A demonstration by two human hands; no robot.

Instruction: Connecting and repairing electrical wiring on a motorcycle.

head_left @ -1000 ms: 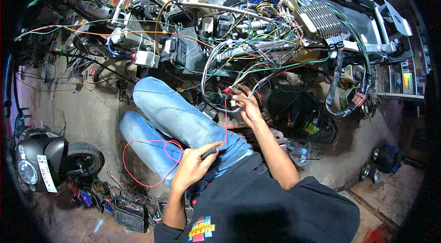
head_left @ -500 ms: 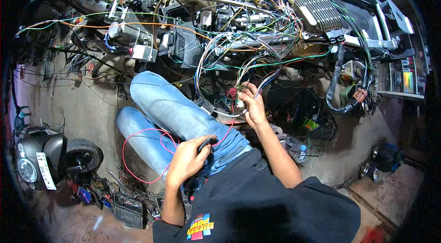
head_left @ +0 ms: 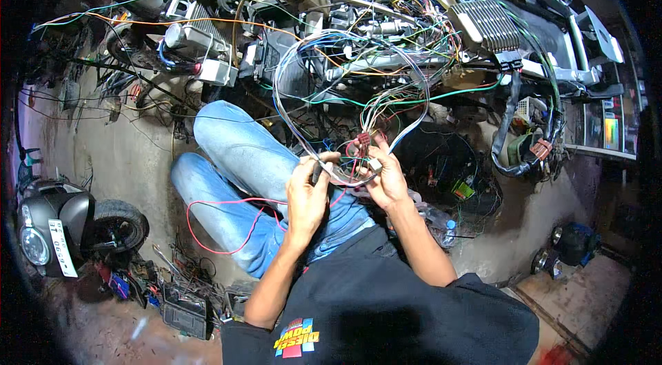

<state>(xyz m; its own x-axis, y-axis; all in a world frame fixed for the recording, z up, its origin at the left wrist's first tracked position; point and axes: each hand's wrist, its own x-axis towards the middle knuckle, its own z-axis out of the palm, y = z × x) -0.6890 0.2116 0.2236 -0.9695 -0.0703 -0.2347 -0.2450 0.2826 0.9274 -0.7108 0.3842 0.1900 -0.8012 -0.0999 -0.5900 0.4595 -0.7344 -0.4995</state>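
My right hand (head_left: 387, 177) is closed on a wiring harness connector, white (head_left: 374, 165), with a dark red connector (head_left: 363, 139) at the fingertips and several thin coloured wires running up from them. Just left of it, my left hand (head_left: 307, 192) is closed around a slim dark tool (head_left: 317, 173), mostly hidden by the fingers; its kind is unclear. Those fingers touch or nearly touch a big loop of grey, white and blue wires (head_left: 281, 82). A loose pink wire (head_left: 227, 252) loops over my jeans and passes between both hands towards the connectors.
Ahead stands a stripped motorcycle frame (head_left: 572, 41) with tangled wires and a finned metal part (head_left: 486, 23). A dark motorcycle front (head_left: 55, 234) with a wheel is at left, beside a tool tray (head_left: 185, 311). A plastic bottle (head_left: 449, 230) is at right.
My left hand has moved up and right from my lap to the wire loop beside my right hand, carrying the dark tool. The wire loop and pink wire have shifted.
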